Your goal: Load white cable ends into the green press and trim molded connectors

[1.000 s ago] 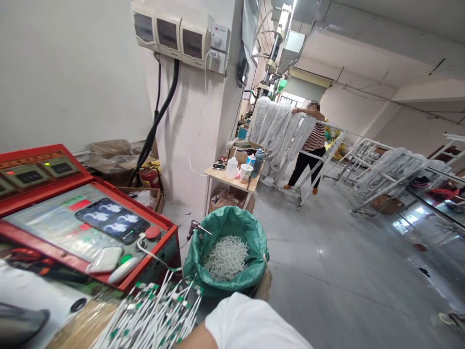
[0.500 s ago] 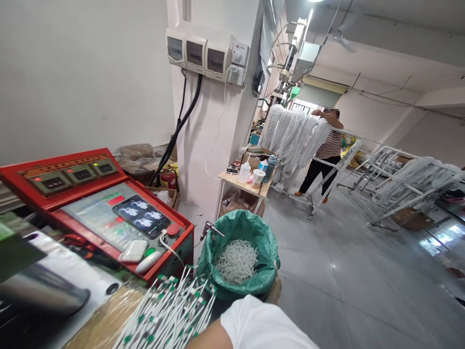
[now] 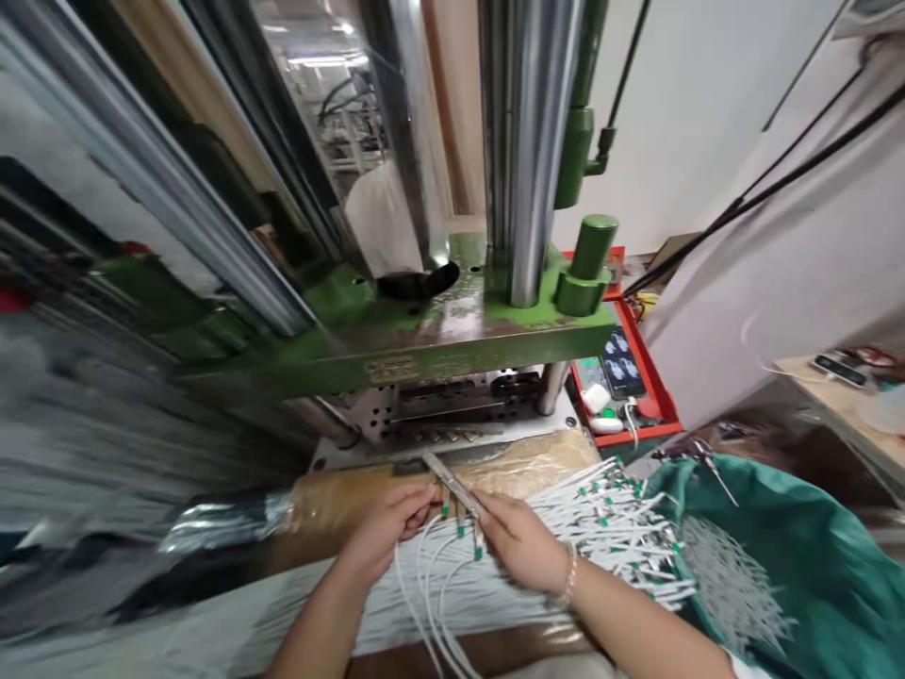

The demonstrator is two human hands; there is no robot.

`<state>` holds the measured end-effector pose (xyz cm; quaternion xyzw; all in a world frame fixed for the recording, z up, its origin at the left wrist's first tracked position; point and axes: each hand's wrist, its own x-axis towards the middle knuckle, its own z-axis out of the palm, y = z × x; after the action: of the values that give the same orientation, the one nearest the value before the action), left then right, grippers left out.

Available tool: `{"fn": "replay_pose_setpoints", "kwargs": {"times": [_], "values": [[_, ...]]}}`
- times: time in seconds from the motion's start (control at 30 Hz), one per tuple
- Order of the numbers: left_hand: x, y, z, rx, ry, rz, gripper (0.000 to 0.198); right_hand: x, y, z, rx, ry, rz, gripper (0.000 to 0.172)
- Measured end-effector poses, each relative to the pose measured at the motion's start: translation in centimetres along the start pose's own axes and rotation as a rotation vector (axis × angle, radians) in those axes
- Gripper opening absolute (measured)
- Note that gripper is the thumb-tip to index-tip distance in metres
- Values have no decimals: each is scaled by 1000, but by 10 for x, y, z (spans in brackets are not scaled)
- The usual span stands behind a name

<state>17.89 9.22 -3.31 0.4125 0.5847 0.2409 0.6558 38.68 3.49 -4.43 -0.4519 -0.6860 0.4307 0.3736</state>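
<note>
My right hand [image 3: 519, 545] is closed on the lower end of a narrow metal bar [image 3: 451, 483], which slants up and to the left. Several white cables [image 3: 428, 575] with green-marked connectors [image 3: 461, 530] hang along this bar. My left hand [image 3: 388, 530] pinches at a cable end beside the bar; its fingertips partly hide what they hold. Both hands are in front of the green press [image 3: 431, 363], over a layer of white cables [image 3: 311, 604]. By my right wrist lies a pile of white cables with green ends [image 3: 600, 523].
Thick steel columns [image 3: 534, 151] rise from the press. To its right is a red control box [image 3: 661, 396] with a phone [image 3: 623, 363] on it. A green sack [image 3: 813, 538] holding short white pieces [image 3: 739, 580] stands at the right, near a small table [image 3: 813, 377].
The view has swung left from the control box, the sack and a person by a rack to the press. Both my hands are now in sight, with the metal bar and cables.
</note>
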Motion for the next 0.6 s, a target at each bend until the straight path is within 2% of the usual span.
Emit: {"fn": "replay_pose_setpoints", "kwargs": {"times": [0.1,0.33,0.6], "values": [[0,1,5,-61,-12,-11,42,-4,-1,1,18,-2,56,36],[-2,1,2,-69,-68,-24,34,-3,-1,1,30,-23,87,39],[0,4,1,-84,-138,15,31,-2,-3,-1,-40,-36,58,43]]}}
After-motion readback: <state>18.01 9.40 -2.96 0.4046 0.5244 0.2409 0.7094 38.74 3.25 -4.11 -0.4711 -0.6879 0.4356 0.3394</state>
